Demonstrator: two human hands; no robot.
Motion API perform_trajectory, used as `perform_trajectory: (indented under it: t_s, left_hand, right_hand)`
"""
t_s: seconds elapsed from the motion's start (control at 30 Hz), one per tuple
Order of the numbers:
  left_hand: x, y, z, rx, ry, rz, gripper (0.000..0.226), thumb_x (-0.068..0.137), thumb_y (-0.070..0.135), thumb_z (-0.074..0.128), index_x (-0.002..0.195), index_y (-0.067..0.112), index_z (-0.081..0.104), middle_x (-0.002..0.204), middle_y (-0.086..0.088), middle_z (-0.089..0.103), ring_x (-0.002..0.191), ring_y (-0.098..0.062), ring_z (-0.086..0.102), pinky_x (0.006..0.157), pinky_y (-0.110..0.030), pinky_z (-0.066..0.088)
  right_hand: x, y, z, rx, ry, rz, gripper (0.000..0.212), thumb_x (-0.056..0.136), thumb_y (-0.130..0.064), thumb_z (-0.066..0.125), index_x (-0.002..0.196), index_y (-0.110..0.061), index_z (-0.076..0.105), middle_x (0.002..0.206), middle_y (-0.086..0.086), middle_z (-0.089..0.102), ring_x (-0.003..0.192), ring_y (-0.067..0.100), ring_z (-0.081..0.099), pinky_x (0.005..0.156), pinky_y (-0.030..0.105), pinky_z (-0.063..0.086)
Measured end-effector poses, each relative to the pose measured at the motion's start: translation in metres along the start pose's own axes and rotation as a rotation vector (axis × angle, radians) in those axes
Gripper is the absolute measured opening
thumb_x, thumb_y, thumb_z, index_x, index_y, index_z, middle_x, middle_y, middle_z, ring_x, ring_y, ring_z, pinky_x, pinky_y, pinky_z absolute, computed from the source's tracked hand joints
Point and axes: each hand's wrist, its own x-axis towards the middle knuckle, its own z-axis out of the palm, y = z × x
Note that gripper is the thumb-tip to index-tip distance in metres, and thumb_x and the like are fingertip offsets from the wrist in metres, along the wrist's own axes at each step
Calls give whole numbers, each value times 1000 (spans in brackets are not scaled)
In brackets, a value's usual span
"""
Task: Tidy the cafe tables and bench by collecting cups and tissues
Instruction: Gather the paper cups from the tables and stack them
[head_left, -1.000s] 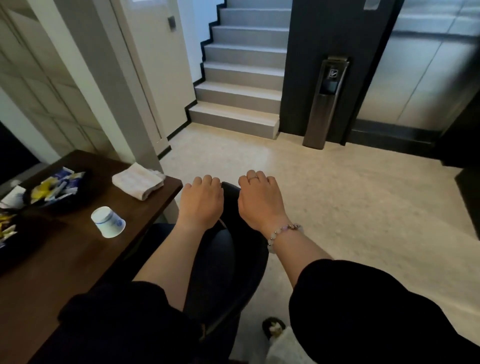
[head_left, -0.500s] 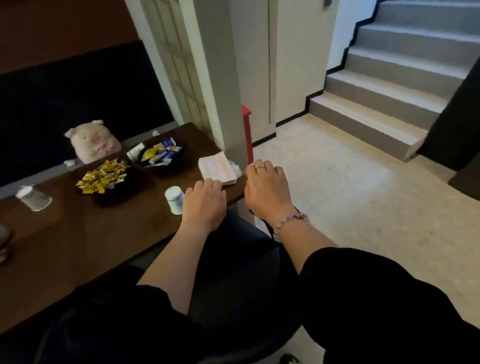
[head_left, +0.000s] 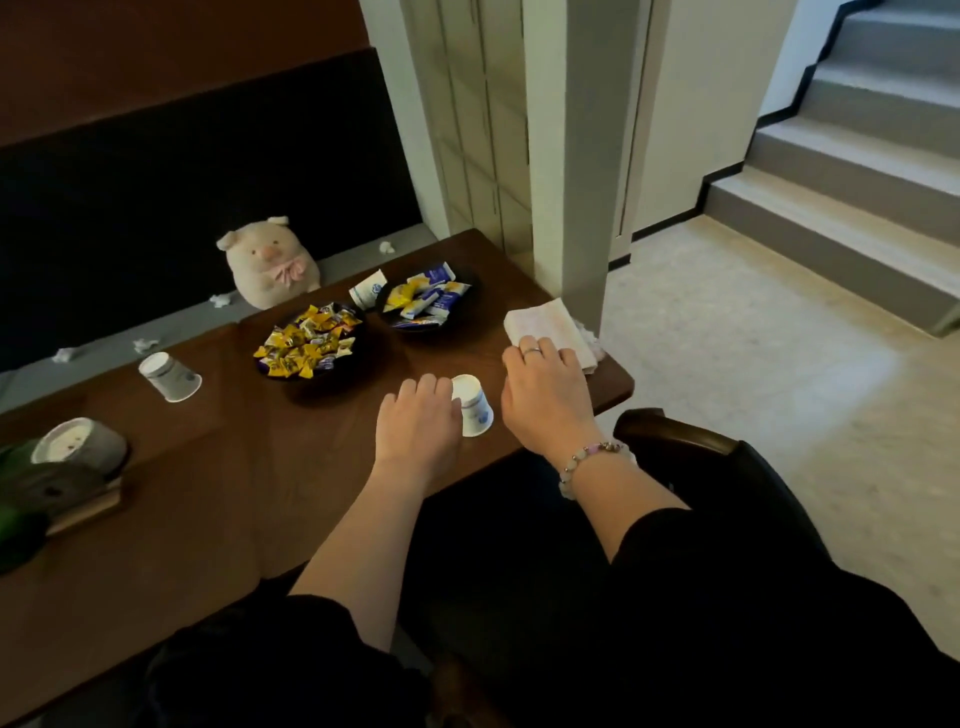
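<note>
Reaching over the table (head_left: 218, 499), we have our left hand (head_left: 415, 423) palm down with loosely curled fingers just touching the side of a small paper cup (head_left: 474, 405), not yet closed on it. Our right hand (head_left: 545, 387), at three o'clock from the cup, hovers relaxed and holds nothing, its fingertips near the folded tissue stack (head_left: 550, 325) at one o'clock.

The cup lies tipped near the table's front edge. We judge it light and thin-walled, easily crushed or sent rolling, so we should pinch it gently around the middle.

Further out, a second cup (head_left: 169, 375) lies at nine o'clock and a third (head_left: 368, 291) at eleven. Crumpled tissues (head_left: 145, 344) dot the bench (head_left: 197, 317).
</note>
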Motion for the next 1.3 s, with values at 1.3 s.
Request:
perform_trajectory:
  t_s: [1.3]
  left_hand:
    - [89, -188, 113, -221, -203, 125, 35, 102, 30, 26, 125, 14, 47, 126, -4, 49, 116, -22, 47, 98, -36, 37]
  right_hand:
    - [109, -81, 155, 16, -443, 598, 91, 68, -13, 78, 141, -19, 24, 142, 9, 29, 128, 30, 29, 98, 40, 42]
